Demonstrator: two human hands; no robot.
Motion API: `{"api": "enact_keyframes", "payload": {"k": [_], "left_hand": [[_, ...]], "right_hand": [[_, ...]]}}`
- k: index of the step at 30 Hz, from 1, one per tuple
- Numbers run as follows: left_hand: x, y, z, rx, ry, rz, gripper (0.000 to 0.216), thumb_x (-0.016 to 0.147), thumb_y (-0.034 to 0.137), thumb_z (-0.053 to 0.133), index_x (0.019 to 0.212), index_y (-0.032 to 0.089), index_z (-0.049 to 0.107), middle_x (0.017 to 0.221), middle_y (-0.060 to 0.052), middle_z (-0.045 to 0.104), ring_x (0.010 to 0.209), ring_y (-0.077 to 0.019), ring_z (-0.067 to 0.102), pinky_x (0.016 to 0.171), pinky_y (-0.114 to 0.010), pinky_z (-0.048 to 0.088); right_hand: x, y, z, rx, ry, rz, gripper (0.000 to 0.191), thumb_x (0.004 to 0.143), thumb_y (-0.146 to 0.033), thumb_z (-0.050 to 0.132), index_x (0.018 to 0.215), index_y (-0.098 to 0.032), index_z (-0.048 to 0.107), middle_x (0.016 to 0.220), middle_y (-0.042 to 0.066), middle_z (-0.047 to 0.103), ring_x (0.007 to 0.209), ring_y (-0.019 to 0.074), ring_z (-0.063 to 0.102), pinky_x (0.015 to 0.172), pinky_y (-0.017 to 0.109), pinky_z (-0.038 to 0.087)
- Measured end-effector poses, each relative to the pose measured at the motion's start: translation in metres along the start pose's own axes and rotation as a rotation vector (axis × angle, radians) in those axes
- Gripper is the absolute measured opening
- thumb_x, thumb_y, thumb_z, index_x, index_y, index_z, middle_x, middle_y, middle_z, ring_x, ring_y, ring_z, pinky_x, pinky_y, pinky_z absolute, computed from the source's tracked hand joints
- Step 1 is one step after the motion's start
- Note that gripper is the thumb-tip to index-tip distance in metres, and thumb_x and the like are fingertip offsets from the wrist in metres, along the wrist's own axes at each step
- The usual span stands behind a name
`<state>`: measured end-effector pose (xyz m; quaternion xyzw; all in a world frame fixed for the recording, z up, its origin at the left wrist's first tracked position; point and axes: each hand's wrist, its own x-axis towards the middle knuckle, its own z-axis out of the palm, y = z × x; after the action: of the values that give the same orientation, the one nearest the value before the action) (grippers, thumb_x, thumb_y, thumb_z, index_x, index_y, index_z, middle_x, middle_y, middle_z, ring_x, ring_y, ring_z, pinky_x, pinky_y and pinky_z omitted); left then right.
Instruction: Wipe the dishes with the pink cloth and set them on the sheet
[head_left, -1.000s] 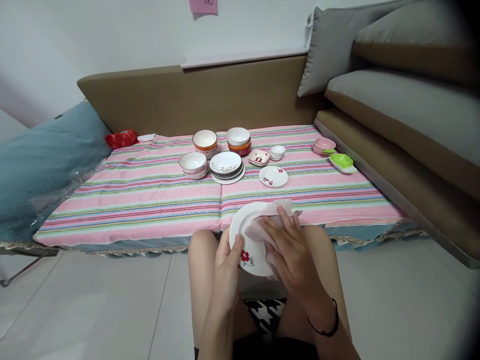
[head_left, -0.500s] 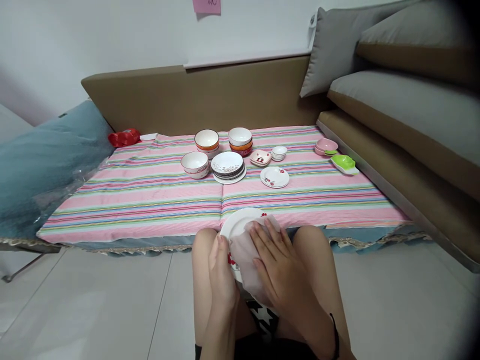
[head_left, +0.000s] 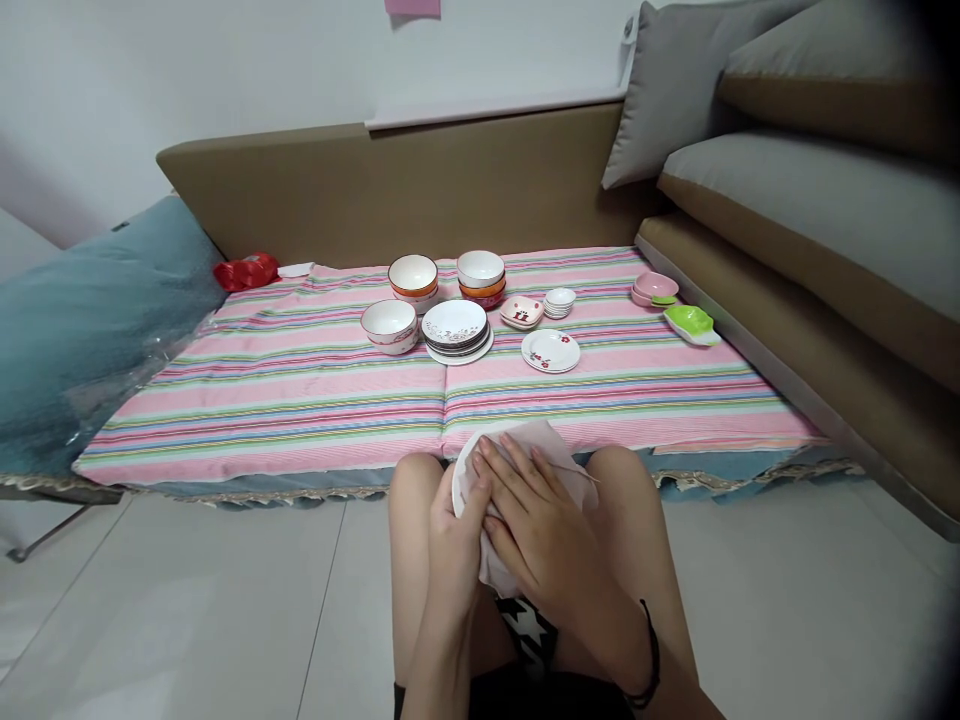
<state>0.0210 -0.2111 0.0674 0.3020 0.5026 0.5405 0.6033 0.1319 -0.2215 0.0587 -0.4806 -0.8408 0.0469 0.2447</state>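
Note:
Over my lap, my left hand (head_left: 457, 545) grips a white plate (head_left: 462, 474) by its left edge, thumb on top. My right hand (head_left: 541, 530) presses a pale, thin cloth (head_left: 556, 450) onto the plate's face, its fingers stretched over the fabric. The cloth covers most of the plate, so only a strip of the left rim shows. A dark cord bracelet (head_left: 651, 655) circles my right wrist. Beyond my knees, two flowered plates (head_left: 551, 351), apparently stacked, lie on the striped cover.
On the striped pink cover (head_left: 300, 400) stand stacked bowls (head_left: 412, 275), more bowls (head_left: 481, 270), a white bowl (head_left: 389, 322), stacked plates (head_left: 455, 325), square dishes (head_left: 522, 312), small saucers (head_left: 559, 302), pink bowls (head_left: 654, 288) and a green dish (head_left: 691, 324). Cushions (head_left: 810, 190) rise at right.
My right hand and the cloth have slid up and left across the plate, hiding its red flowers. My left thumb has moved right, over the cloth's edge.

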Motion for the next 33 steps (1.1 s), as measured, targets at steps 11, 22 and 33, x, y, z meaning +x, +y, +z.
{"api": "enact_keyframes", "payload": {"k": [11, 22, 33], "left_hand": [[0.009, 0.004, -0.023, -0.043, 0.013, -0.037, 0.028, 0.083, 0.033, 0.065, 0.108, 0.021, 0.068, 0.091, 0.0, 0.07, 0.085, -0.0162, 0.063, 0.071, -0.021, 0.047], [0.006, 0.016, -0.031, 0.049, -0.141, -0.23, 0.031, 0.079, 0.037, 0.068, 0.102, 0.016, 0.072, 0.092, -0.006, 0.072, 0.092, -0.0243, 0.064, 0.082, -0.03, 0.045], [0.008, 0.001, -0.02, 0.004, -0.28, -0.273, 0.041, 0.084, 0.039, 0.064, 0.114, 0.012, 0.067, 0.098, -0.011, 0.071, 0.091, -0.0258, 0.064, 0.076, -0.031, 0.047]], "right_hand": [[-0.023, 0.047, -0.001, 0.352, 0.368, 0.235, 0.033, 0.091, -0.021, 0.054, 0.124, -0.023, 0.055, 0.126, 0.007, 0.059, 0.12, 0.0205, 0.054, 0.096, 0.039, 0.051], [-0.026, 0.073, -0.009, 0.325, 0.524, 0.293, 0.016, 0.089, -0.017, 0.051, 0.09, -0.023, 0.065, 0.089, 0.003, 0.069, 0.085, 0.0186, 0.065, 0.075, 0.033, 0.052], [-0.038, 0.043, -0.026, 0.23, 0.387, 0.237, 0.025, 0.091, -0.019, 0.05, 0.112, -0.023, 0.062, 0.116, 0.005, 0.065, 0.11, 0.021, 0.059, 0.095, 0.04, 0.048]]}}
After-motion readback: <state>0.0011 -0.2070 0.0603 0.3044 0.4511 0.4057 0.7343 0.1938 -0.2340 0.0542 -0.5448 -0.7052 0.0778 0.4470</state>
